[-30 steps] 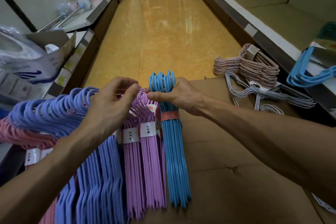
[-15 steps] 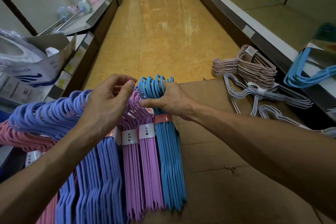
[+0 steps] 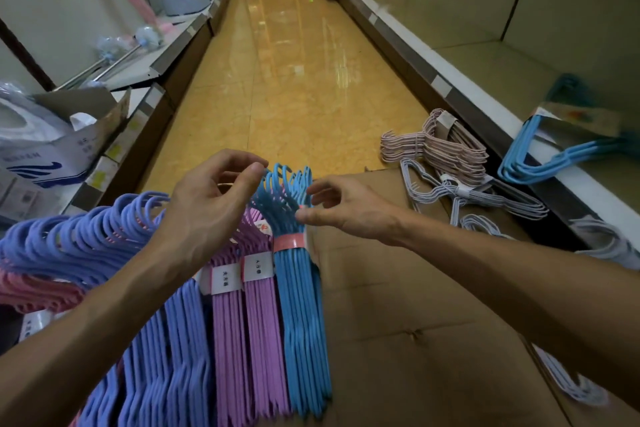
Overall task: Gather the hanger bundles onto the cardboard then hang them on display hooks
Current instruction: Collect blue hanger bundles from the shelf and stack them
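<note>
- At nine o'clock a fan of periwinkle plastic hanger bundles point(image 3: 86, 239) lies with hooks curling toward twelve, over a pink hanger bundle point(image 3: 31, 291) at the far left edge; likely laid side by side so they can be lifted together.
- The left hand point(image 3: 207, 211) hovers over the hook ends, fingers loosely curled and thumb out, gripping nothing I can make out.
- Two lilac hanger bundles with white paper bands point(image 3: 249, 322) lie next, long axis running six to twelve, hooks at twelve.
- The sky-blue hanger bundle with a pink band point(image 3: 298, 305) lies parallel, just beside the lilac ones, on the flat brown cardboard point(image 3: 415, 322); its hooks point to twelve.
- The right hand point(image 3: 346, 211) sits at the blue hooks, fingers relaxed and apart, thumb tip near the bundle; whether it touches I cannot tell. Probably it squares the hooks into line.
- At two o'clock, pale pink wire hangers point(image 3: 446, 146) and white wire hangers point(image 3: 485, 198) lie tangled at the cardboard's far edge, not yet aligned.
- At three o'clock a loose blue hanger bundle point(image 3: 554, 159) rests on the shelf edge point(image 3: 485, 107).
</note>
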